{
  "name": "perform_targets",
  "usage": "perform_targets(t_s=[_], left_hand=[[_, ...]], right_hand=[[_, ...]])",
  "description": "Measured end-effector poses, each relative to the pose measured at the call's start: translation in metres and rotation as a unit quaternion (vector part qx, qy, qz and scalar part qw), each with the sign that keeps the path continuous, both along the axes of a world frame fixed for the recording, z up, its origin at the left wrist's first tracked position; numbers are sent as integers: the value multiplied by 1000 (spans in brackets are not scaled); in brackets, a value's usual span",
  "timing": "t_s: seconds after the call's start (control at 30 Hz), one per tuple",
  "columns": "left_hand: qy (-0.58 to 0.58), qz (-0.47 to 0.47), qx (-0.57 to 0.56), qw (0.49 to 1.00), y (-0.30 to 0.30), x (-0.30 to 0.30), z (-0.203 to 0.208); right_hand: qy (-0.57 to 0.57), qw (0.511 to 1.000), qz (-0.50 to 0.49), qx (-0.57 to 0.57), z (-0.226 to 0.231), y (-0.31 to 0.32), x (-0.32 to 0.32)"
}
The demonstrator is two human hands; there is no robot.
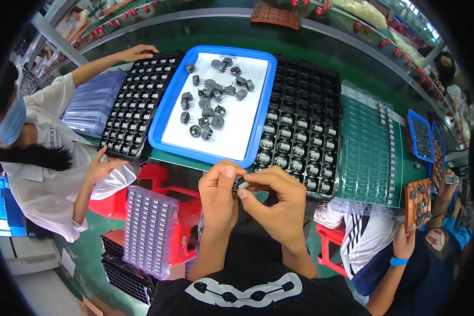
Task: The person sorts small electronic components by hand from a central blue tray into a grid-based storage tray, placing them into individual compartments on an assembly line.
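Observation:
Just in front of my chest, between both hands, is a small cylindrical part [240, 184], dark with a pale, silvery side. My left hand [217, 192] grips it between thumb and bent fingers. The thumb and forefinger of my right hand [277, 199] pinch its other side. Fingertips cover much of it, so its exact kind cannot be made out. Beyond my hands lies a blue tray [157, 129] lined with white paper, with several dark grey round parts with thin pins [217, 121] scattered on it. To its right, a black compartment tray [338, 174] holds rows of silvery cylindrical parts in its nearer cells.
At left, a co-worker's hands [101, 167] hold another black tray [137, 100] filled with parts. Clear plastic trays [366, 142] lie farther right. Another co-worker's hand [404, 243] holds an orange-brown board [418, 204]. Red stools [187, 231] stand below the bench.

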State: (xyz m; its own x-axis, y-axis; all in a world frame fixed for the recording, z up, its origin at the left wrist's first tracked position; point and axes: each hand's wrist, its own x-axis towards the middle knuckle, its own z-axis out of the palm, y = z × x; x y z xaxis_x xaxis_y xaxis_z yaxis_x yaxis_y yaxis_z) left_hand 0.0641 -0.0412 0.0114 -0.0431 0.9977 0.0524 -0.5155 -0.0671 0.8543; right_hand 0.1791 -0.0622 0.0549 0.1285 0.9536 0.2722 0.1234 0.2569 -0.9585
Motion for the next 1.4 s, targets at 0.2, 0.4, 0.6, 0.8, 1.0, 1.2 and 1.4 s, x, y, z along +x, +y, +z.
perform_targets(t_s=[0.2,0.4,0.6,0.8,1.0,1.2,1.4], left_hand=[[-45,-34,-108,993,0,-3,-3],[-88,-60,-166,980,5,6,-3],[-43,-73,-150,985,3,5,-6],[74,-95,-139,983,7,-5,4],[111,-3,-107,988,16,-28,-7],[177,35,-87,980,21,-43,-5],[246,83,-71,963,27,-49,-11]], right_hand=[[-109,993,-10,43,-9,-3,1],[-165,984,-12,72,-20,-5,12],[-217,967,-25,130,-26,-4,15],[-228,964,-53,123,-17,4,40],[-370,907,-165,119,-14,60,132],[-436,883,-144,98,-37,101,192],[-445,880,-138,89,-41,97,200]])
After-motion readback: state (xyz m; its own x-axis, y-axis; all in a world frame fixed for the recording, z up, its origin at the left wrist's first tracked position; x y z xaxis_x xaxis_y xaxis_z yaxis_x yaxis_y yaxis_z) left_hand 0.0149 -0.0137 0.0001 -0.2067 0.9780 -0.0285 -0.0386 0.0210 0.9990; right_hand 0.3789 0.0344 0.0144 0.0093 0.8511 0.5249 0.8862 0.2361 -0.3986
